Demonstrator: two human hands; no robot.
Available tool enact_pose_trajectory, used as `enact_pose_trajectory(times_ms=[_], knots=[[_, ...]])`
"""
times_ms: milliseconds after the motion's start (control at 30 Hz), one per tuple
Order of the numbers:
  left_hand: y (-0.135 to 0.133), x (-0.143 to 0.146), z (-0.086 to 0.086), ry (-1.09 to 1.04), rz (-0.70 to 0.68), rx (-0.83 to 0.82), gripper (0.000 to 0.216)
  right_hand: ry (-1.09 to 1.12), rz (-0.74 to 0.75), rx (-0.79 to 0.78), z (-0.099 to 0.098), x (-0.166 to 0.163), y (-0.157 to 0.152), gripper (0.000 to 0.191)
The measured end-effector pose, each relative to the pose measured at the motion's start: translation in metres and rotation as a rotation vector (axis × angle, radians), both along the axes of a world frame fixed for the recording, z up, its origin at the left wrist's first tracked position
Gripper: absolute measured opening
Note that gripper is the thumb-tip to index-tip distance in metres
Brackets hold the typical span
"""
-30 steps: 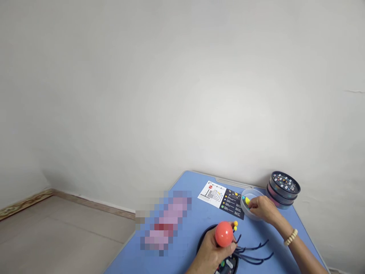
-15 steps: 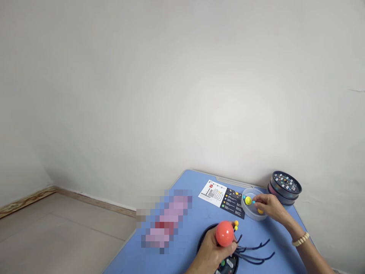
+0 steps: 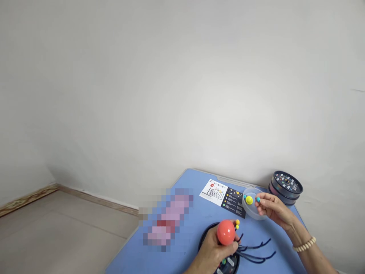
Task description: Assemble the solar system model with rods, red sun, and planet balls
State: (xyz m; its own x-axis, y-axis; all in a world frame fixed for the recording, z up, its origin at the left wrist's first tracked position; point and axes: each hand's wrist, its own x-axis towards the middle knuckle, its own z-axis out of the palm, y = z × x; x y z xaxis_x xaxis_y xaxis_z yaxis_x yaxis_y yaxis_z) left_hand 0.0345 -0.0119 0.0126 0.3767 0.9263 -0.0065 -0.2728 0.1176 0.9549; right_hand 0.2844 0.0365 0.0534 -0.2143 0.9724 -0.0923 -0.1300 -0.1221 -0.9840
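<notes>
My left hand (image 3: 212, 248) is wrapped round a solar system model just below its red ball (image 3: 226, 232). Black curved arms (image 3: 255, 247) fan out to the right from the model, and two small yellow balls (image 3: 237, 224) show behind the red one. Under this hand lies a round black base (image 3: 228, 264) with printed shapes, partly covered. My right hand (image 3: 273, 208) pinches a small blue ball (image 3: 258, 199) between thumb and fingertips, above the right side of a clear round bowl (image 3: 254, 217). A yellow ringed ball (image 3: 249, 200) and another blue ball (image 3: 245, 196) sit in the bowl.
An instruction sheet (image 3: 212, 192), half white and half black, lies left of the bowl. Round dark containers (image 3: 286, 187) are stacked at the back right corner against the wall. A blurred pink item (image 3: 171, 219) rests on the left of the blue table (image 3: 137, 258).
My right hand has lifted out of the bowl with the small blue ball and turned so the ball shows. My left hand stays round the model.
</notes>
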Motion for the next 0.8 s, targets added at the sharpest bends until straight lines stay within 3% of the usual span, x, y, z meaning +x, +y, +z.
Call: enact_pose_trajectory(times_ms=[233, 500, 633, 800], knots=[[0.001, -0.002, 0.004, 0.039, -0.027, 0.034, 0.021, 0.114, -0.021, -0.028, 0.008, -0.016, -0.007, 0.028], [0.000, 0.002, 0.001, 0.007, -0.007, 0.005, 0.022, 0.101, -0.068, -0.041, 0.001, -0.023, -0.015, 0.028], [-0.003, 0.002, 0.008, -0.036, -0.024, -0.021, 0.040, 0.051, -0.043, -0.016, 0.006, -0.034, -0.029, 0.030], [-0.004, 0.000, 0.014, -0.054, -0.059, -0.054, 0.054, -0.179, 0.050, 0.120, 0.018, -0.046, -0.045, 0.027]])
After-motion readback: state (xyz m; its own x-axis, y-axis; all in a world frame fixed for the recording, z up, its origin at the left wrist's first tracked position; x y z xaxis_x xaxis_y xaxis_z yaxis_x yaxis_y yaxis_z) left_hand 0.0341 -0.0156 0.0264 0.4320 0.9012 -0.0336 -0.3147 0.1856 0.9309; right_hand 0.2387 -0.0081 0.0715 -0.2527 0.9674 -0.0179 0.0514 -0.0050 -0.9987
